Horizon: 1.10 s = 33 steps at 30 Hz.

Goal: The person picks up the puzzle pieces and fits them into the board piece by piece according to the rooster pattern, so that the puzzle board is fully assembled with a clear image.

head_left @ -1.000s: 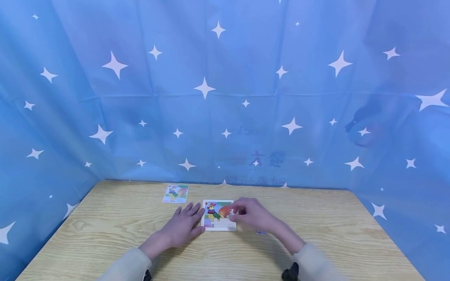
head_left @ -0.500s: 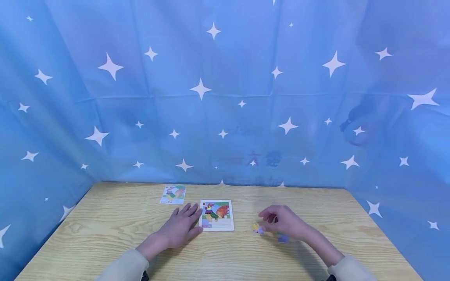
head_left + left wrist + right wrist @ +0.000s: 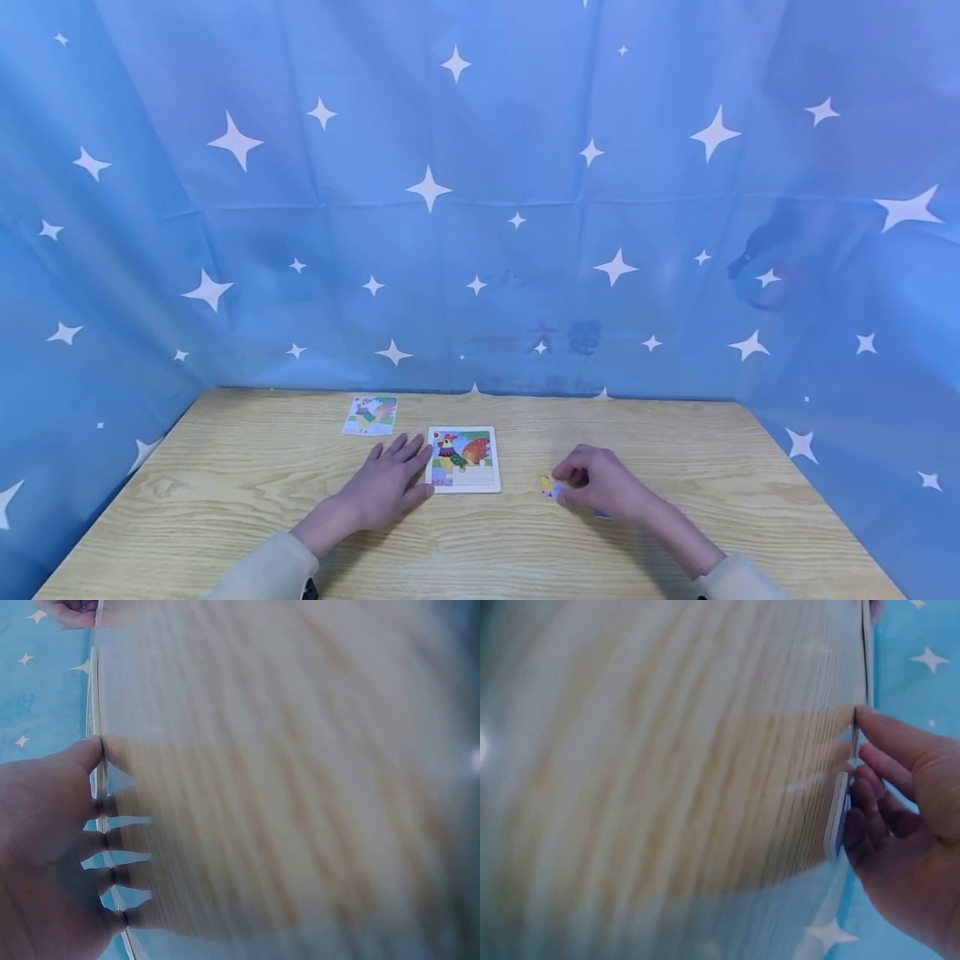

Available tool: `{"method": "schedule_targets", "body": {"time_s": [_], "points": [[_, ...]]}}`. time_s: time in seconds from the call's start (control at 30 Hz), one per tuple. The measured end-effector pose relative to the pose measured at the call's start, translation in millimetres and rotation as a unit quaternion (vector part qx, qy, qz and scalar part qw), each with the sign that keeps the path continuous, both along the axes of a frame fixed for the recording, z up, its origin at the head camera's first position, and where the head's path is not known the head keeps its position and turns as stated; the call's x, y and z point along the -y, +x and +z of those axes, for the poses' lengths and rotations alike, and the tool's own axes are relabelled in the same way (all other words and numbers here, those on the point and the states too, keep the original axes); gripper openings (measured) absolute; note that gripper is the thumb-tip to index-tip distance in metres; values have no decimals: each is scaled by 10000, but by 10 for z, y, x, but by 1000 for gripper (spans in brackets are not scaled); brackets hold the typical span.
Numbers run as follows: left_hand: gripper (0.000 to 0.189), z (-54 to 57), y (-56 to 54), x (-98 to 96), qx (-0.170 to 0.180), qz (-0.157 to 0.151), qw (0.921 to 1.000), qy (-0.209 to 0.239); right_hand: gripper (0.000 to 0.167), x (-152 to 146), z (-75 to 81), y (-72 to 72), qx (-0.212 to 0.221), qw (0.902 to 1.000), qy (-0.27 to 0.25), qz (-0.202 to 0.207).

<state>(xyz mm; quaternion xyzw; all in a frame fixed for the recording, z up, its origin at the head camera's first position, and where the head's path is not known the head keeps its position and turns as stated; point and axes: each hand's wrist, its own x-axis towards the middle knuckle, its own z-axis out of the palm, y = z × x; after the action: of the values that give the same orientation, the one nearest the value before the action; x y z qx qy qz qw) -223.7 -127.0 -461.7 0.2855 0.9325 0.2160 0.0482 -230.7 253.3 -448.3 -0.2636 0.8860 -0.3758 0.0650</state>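
Note:
In the head view a white-framed jigsaw puzzle [image 3: 497,482] of a rooster lies on the table. Its lower right part shows bare white backing. My left hand [image 3: 386,492] rests on the table with spread fingers, the index finger and thumb tips at the puzzle's left edge. To the right of the puzzle, my right hand [image 3: 607,486] pinches a yellow and purple puzzle piece [image 3: 547,485] between thumb and index finger, low over the table. Beneath the right hand's other fingers lies another puzzle piece [image 3: 838,821], mostly hidden in the head view.
Farther back on the left lies a picture card [image 3: 371,415] with the same rooster design. The wood-grain table [image 3: 465,550] ends at a blue curtain [image 3: 480,208] with white stars, which stands behind it and along both sides.
My right hand has moved from the puzzle's right edge out to the loose pieces on the right, and its thumb and index finger have closed on one. The left hand has stayed put.

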Motion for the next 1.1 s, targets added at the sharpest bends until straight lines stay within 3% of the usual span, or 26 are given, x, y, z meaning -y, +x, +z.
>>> {"method": "schedule_targets", "body": {"time_s": [0.2, 0.4, 0.67, 0.83, 1.1], "points": [[62, 23, 0, -6, -15, 8, 10000, -59, 18, 25, 8, -21, -91, 9999, 111, -78], [63, 45, 19, -4, 29, 30, 10000, -68, 19, 84, 55, -69, 367, 9988, 289, -126], [63, 67, 50, -2, 70, 62, 10000, 33, 16, 221, 150, -94, 1016, 9942, -246, 259], [63, 64, 40, 3, 104, 22, 9999, 51, 13, 400, 184, -111, 993, 9936, -325, 421], [64, -27, -16, 18, 25, -64, 10000, 0, 10, 731, 235, -183, 673, 9964, -396, 320]]}}
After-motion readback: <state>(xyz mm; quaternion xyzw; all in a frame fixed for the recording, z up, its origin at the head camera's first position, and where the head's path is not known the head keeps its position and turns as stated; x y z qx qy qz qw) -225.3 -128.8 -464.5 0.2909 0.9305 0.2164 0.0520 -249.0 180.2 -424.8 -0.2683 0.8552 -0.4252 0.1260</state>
